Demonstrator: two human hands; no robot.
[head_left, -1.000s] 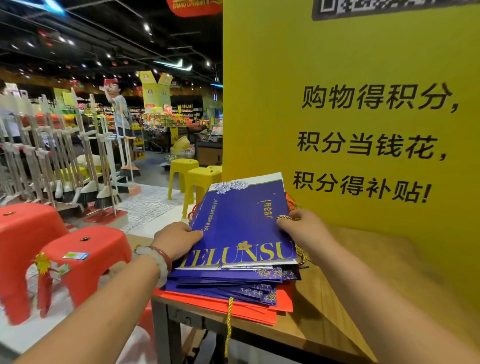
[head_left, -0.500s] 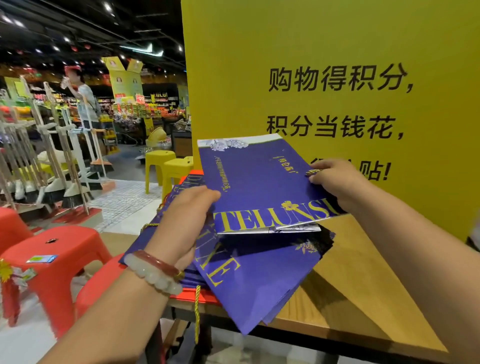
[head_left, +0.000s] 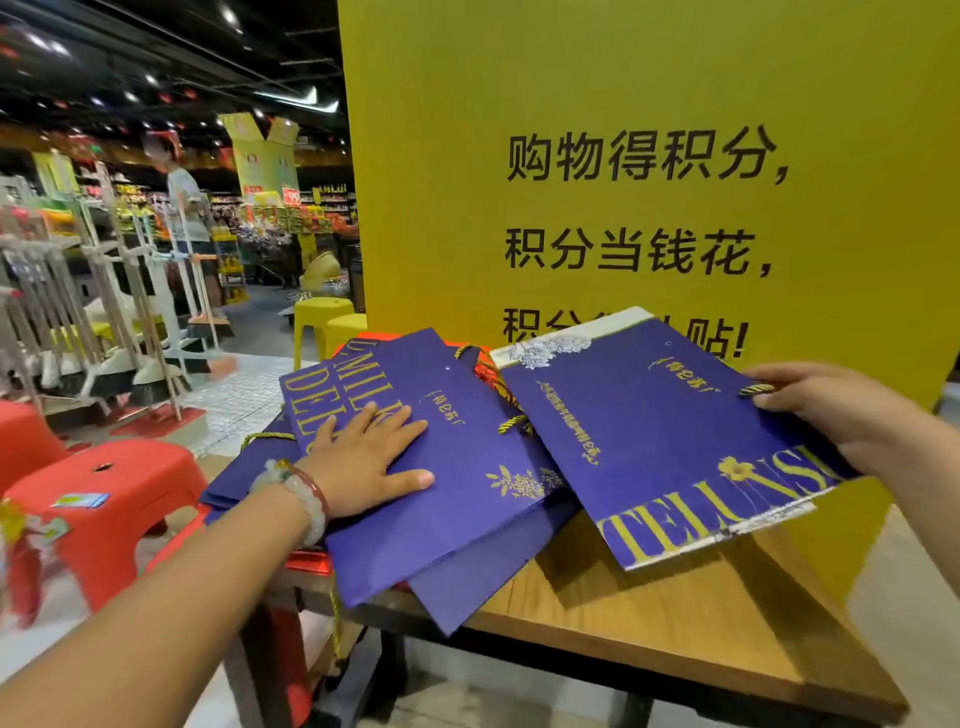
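The left hand (head_left: 371, 460) lies flat, fingers spread, pressing the pile of purple bags (head_left: 467, 525) at the table's (head_left: 675, 623) left edge. Just beside it, the right hand (head_left: 836, 415) grips one purple bag (head_left: 665, 441) by its right edge, tilted over the table's middle. A yellow board (head_left: 623, 78) stands behind.

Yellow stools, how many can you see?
2. One yellow stool stands on the floor left of the big yellow sign; the other yellow stool is just right of it, partly behind the blue bags. More may be hidden.
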